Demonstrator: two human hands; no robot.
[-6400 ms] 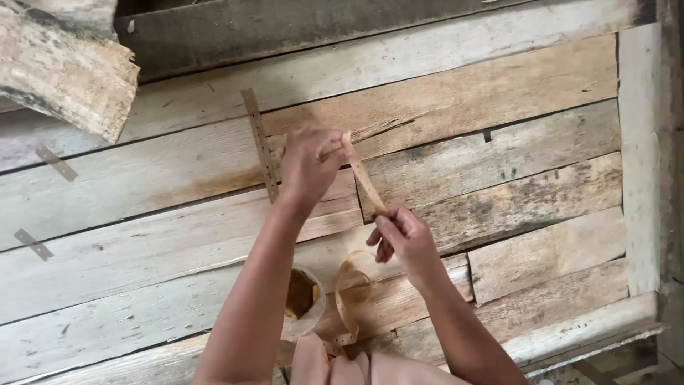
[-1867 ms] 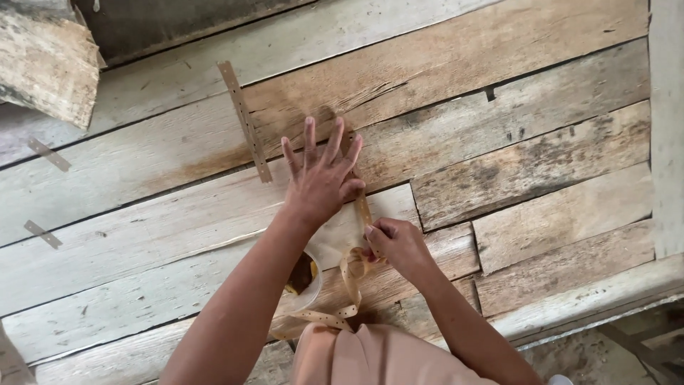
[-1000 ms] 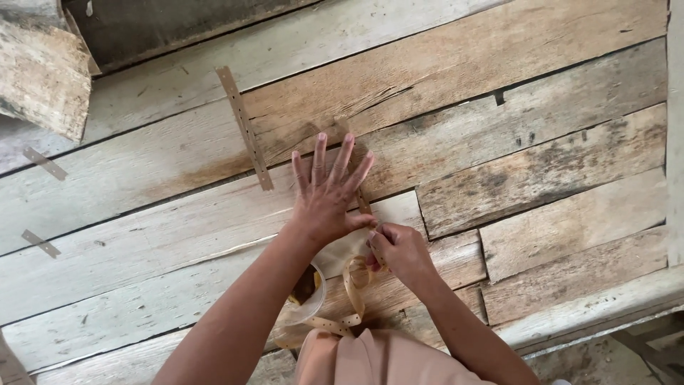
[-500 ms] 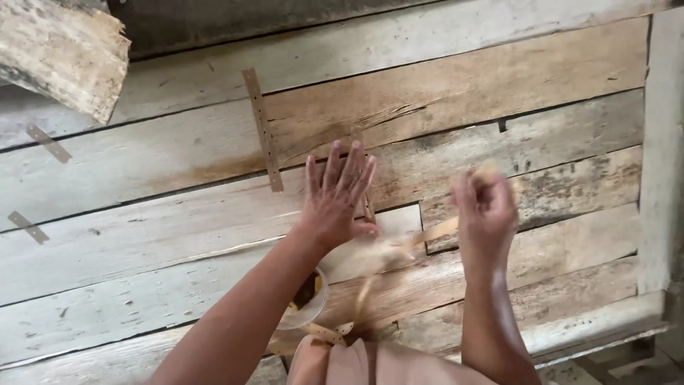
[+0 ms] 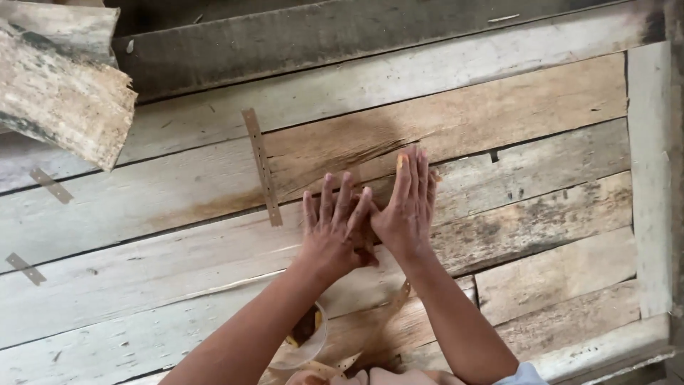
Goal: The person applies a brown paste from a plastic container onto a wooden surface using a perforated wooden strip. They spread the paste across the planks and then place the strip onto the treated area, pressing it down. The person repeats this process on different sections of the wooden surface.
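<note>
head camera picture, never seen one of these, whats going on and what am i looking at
The camera sits on a person's head and looks down at their own two bare arms. Both hands lie flat, fingers spread, side by side on a weathered plank surface: the left hand and the right hand. They press on something I cannot see under them. A perforated strip lies beside the left hand, two short strips farther left. A clear cup sits near the person, with a tan band curling beside it. A rough log shows top left.

- right hand [image 5: 407, 203] swung back in from the right, no longer pinching the strip, now flat on the planks [image 5: 499, 135]
- sits just beside left hand [image 5: 333, 232], fingers touching
</note>
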